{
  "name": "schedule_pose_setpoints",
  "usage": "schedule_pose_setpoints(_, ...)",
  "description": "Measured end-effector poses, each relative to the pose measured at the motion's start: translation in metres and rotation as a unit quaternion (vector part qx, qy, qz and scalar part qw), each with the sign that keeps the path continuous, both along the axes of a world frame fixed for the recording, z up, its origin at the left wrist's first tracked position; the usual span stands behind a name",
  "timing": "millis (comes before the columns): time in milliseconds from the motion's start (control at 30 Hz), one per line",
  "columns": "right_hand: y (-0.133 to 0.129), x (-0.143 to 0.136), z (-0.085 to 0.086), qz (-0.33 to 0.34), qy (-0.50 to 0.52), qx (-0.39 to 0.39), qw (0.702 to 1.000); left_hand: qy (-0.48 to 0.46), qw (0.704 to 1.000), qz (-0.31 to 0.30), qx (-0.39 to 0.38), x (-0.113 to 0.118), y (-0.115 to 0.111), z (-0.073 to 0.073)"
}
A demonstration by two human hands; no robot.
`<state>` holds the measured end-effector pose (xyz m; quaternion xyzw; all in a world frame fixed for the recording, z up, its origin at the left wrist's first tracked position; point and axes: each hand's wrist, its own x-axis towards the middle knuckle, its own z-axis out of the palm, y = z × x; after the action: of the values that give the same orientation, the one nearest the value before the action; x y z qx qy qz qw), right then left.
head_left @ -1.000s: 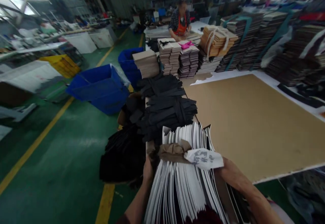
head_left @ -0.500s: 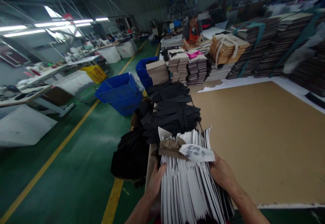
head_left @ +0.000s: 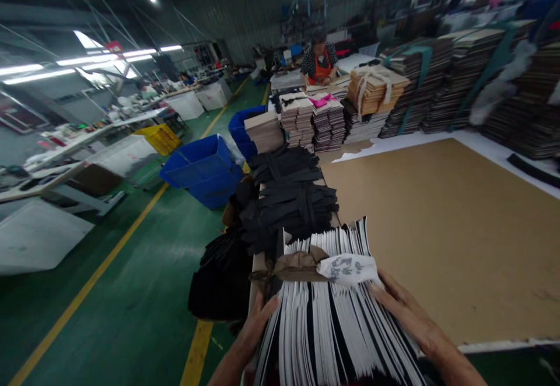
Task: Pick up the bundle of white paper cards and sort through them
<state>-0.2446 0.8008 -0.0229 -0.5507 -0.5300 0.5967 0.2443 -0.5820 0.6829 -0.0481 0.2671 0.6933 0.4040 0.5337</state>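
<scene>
A thick bundle of white and black sheets (head_left: 324,327), standing on edge side by side, lies in front of me. A knotted brown cloth band (head_left: 297,266) runs across it, with a white handwritten tag (head_left: 350,269) at its right. My left hand (head_left: 258,322) presses against the bundle's left side, thumb along the edge. On the opposite side my right hand (head_left: 398,304) grips it just below the tag. The fingertips of both hands are partly hidden by the sheets. Beyond the bundle lie tied bundles of black strips (head_left: 297,205).
A broad brown board (head_left: 437,228) covers the table to the right. Stacks of cut pieces (head_left: 328,123) stand behind, where a person in an orange apron (head_left: 321,68) works. Blue bins (head_left: 203,170) and a black heap (head_left: 219,281) are at the left, beside the green floor (head_left: 144,281).
The bundle's sheets have fanned wider, with more black showing between the white ones. The tag and band have shifted slightly to the right, my right hand too. My view has tilted a little.
</scene>
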Motion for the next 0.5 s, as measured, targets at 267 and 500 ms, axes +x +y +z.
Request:
schedule_pose_setpoints(267,-0.038,-0.034,-0.016,-0.018,-0.052,0.078,0.995,0.044,0.999,-0.017,0.0,0.006,-0.005,-0.029)
schedule_pose_setpoints(500,-0.055,-0.096,-0.008,0.048,-0.16,0.16,0.973,0.035,0.996,0.069,0.038,-0.005,0.002,-0.023)
